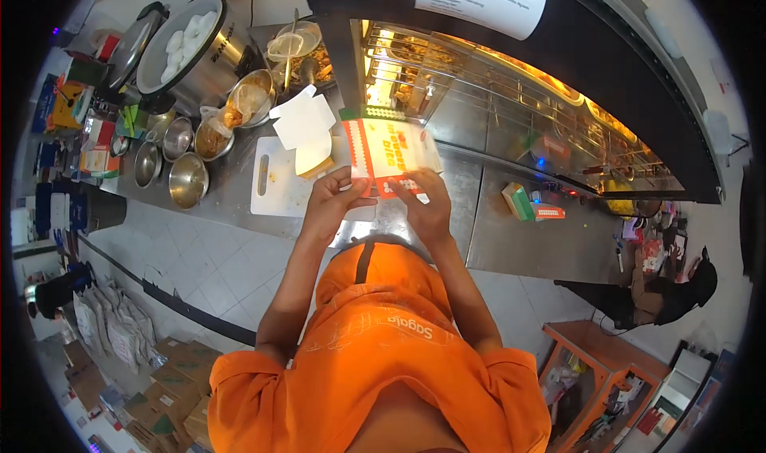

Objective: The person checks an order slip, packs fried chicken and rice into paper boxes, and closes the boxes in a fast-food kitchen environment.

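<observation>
Both my hands hold a printed cardboard food box, cream with red-orange edges, over the steel counter. Its left lower corner is pinched between thumb and fingers of my left hand. My right hand grips its lower right side, with the fingers partly over the printed face. Just left of the box stands an open white carton with its lid flap raised. A white cutting board with a few crumbs lies beneath that carton and beside my left hand. The inside of the held box is hidden from view.
A heated glass display with wire racks runs along the back. Several steel bowls and a large cooker with white wrapped bundles stand at left. Small green and orange cartons lie at right. Another person is at far right.
</observation>
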`<state>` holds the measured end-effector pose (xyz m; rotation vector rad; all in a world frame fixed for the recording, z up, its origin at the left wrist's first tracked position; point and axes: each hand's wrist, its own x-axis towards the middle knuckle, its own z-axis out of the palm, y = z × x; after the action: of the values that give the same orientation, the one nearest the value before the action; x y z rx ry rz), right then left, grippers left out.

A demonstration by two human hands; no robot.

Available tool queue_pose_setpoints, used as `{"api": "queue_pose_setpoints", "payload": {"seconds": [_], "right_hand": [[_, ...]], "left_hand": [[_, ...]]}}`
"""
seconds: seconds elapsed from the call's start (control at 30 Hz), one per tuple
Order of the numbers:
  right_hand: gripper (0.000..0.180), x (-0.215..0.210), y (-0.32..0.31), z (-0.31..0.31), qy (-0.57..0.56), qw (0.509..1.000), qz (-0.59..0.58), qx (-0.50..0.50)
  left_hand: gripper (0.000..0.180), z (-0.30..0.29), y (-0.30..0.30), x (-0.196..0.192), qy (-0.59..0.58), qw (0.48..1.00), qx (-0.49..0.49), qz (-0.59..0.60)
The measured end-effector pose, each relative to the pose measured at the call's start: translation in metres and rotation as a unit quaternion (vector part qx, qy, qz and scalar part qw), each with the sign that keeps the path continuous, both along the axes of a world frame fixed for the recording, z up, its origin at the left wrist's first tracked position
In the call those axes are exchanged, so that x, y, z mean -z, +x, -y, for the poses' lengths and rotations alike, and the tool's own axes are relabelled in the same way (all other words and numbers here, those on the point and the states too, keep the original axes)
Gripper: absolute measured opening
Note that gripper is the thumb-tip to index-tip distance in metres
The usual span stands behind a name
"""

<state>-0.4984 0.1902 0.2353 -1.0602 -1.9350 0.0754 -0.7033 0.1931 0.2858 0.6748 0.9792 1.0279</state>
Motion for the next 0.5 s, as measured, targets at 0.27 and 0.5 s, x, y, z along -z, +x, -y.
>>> {"api": "queue_pose_setpoints", "payload": {"seconds": [0.27, 0.5], "right_hand": [[0.016, -0.015, -0.051, 0.005, -0.253, 0.896, -0.354, 0.095], [0.02, -0.034, -0.034, 0.006, -0.255, 0.899, -0.355, 0.03]], "left_hand": [[0.011, 0.009, 0.046, 0.034, 0.281, 0.87, -0.246, -0.321], [0.013, 0.01, 0.044, 0.014, 0.246, 0.939, -0.153, -0.188]]}}
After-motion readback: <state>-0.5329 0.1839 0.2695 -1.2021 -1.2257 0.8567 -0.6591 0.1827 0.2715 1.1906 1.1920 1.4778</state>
